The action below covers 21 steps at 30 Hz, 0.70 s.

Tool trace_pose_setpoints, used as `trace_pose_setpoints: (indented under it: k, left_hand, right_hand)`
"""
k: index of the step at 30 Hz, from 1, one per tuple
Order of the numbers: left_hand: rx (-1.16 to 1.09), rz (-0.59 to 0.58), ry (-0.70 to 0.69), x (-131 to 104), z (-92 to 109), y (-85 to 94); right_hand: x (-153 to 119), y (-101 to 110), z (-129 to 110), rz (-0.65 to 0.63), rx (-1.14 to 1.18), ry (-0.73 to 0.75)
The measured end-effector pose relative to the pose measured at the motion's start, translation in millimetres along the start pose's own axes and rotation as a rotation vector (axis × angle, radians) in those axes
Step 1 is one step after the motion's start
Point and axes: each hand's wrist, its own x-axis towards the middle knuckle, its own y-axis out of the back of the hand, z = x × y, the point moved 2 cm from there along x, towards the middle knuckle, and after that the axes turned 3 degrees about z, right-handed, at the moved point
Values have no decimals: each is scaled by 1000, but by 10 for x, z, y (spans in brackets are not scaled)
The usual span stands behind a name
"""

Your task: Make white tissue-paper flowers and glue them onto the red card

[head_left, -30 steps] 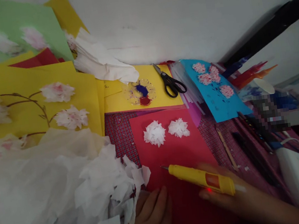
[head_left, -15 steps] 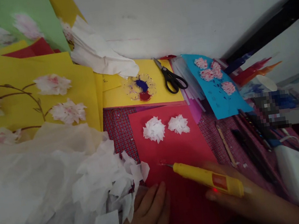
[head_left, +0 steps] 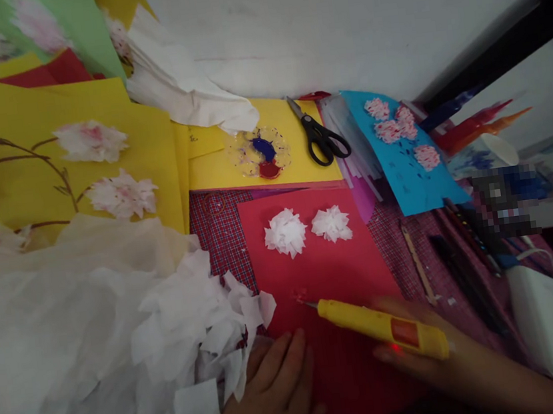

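In my right hand (head_left: 416,358) is a yellow glue gun (head_left: 372,326) with a small red light glowing on it. Its metal tip is just above or touching a red sheet of paper (head_left: 326,281), beside a small shiny patch of glue (head_left: 298,294). My left hand (head_left: 279,395) lies flat on the lower left of that sheet, fingers stretched out. Farther up the sheet sit two white paper flowers, one on the left (head_left: 285,232) and one on the right (head_left: 332,224). Cut white paper pieces (head_left: 205,323) are heaped next to my left hand.
Black scissors (head_left: 319,136) and a paint-smeared palette (head_left: 265,155) lie on yellow paper at the back. Yellow sheets with flowers (head_left: 43,114) stand on the left. A blue flower card (head_left: 395,152), a wooden stick (head_left: 418,263) and a white device with a cable (head_left: 547,321) are at right.
The view has shifted slightly. The glue gun's tip now sits a little below the glue patch, which looks larger. My left hand stays on the sheet.
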Motion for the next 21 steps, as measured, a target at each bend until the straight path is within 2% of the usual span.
trace_pose_setpoints:
  k: [3,6,11,14,16,21]
  left_hand:
    - [-5,4,-4,19,-6,5]
    - [-5,12,-4,34,-9,7]
    - [-7,4,-2,22,-10,10]
    - [-11,-10,0,14,-13,7]
    - [0,-12,8,17,-17,9]
    - [20,2,-10,29,-30,23]
  right_hand:
    - [-26,9,64,45,24,-25]
    - [-8,25,8,20,48,-13]
    - [87,41,-256,-137,73,34]
    - [94,38,-308,-188,63,41]
    - [54,30,-229,-148,65,14]
    - [-83,7,133,51,52,-37]
